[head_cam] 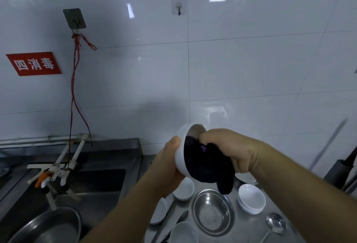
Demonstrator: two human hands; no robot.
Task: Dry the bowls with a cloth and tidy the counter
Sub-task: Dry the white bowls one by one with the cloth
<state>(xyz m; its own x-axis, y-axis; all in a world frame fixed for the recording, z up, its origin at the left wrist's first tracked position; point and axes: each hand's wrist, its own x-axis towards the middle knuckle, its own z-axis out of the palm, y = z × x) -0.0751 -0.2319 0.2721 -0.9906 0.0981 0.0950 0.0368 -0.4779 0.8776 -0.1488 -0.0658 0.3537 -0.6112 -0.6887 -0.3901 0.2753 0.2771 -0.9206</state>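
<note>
Lying on the steel table (241, 229) below: white bowls (251, 201), a metal dish (212, 212), a spoon (276, 222). Left hand (168, 165) grips the tilted white bowl (180, 155) in midair; right hand (231, 150) clenches a dark cloth (208, 167) inside it.

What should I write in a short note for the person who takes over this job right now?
Left hand holds a white bowl tilted in the air above the counter.
Right hand grips a dark cloth and presses it into that bowl.
On the counter below: several white bowls, one a stack, a steel bowl, a fork and a spoon.
A steel basin sits in the sink.
Done: cannot tell which bowls are already dry.
Left: finish this bowl, dry the others, tidy the counter.
</note>
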